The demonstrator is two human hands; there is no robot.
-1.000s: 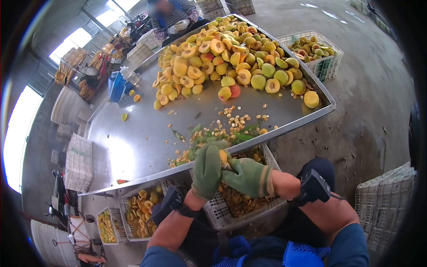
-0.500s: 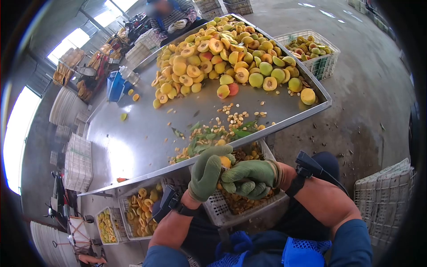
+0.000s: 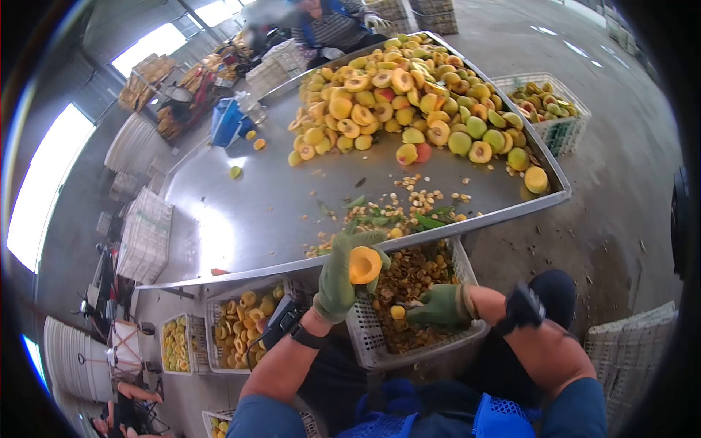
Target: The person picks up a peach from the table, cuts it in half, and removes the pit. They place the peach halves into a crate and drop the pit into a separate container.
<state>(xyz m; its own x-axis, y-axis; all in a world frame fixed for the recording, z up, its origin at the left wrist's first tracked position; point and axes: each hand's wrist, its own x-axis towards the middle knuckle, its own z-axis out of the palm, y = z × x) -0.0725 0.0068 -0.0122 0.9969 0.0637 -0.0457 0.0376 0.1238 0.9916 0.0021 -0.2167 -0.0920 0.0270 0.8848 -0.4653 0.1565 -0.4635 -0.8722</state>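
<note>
My left hand, in a green glove, grips a peach half, its hollowed cut face turned toward me. It is close to the table's near edge. My right hand, gloved too, is lower, over a white crate of brown pits and scraps. Its fingers are curled, and a short pale-edged thing shows at the fingertips; I cannot tell what it is. A small round yellow piece sits just beyond those fingertips.
A metal table with a raised rim bears heaped peaches, loose pits and leaves. Crates of peach halves stand lower left, another crate right of the table. Stacked crates stand lower right. A person sits across the table.
My hands have moved apart: the left now shows the hollowed peach half, while the right has dropped down and right over the crate of pits. The view has shifted slightly.
</note>
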